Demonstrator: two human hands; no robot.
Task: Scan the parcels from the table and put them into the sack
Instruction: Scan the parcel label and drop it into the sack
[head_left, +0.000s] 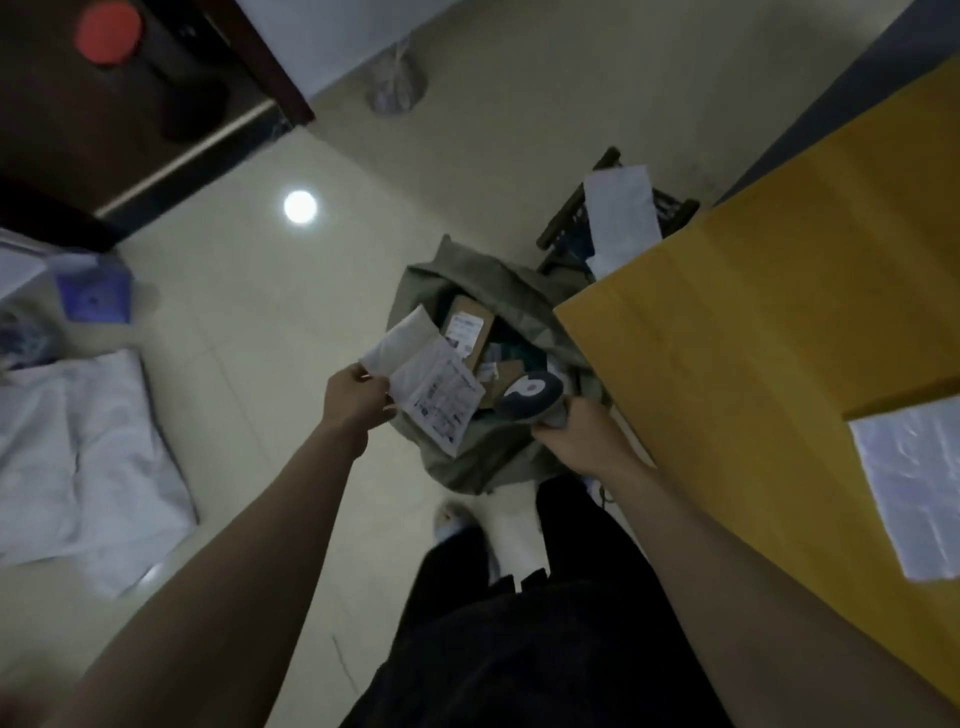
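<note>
— What is the left hand (358, 397) doing?

— It is pinching a white parcel (423, 371) by its near edge, thumb on top and fingers curled beneath, and holding it over the open mouth of the sack (467, 457). The printed label is facing up.

— And the right hand (576, 436)?

— It is gripping the handle of a dark scanner (530, 397), fingers wrapped round it, with the scanner's round head lying just beside the parcel and over the sack as well. The picture is blurring there, so I cannot tell whether scanner and parcel are touching.

— Where is the sack sitting?

— It is standing on the pale tiled floor (244, 322), tucked against the corner of the yellow table (779, 322), in front of the person's dark trousers (519, 649). A brown box (467, 327) and other parcels are lying inside it.

— Anything waiting on the table?

— A clear plastic parcel (909, 483) is lying at its near right edge. Beyond the table a dark crate (618, 218) is holding a white sheet, and on the left of the floor a large white bag (83, 457) is lying flat.
</note>
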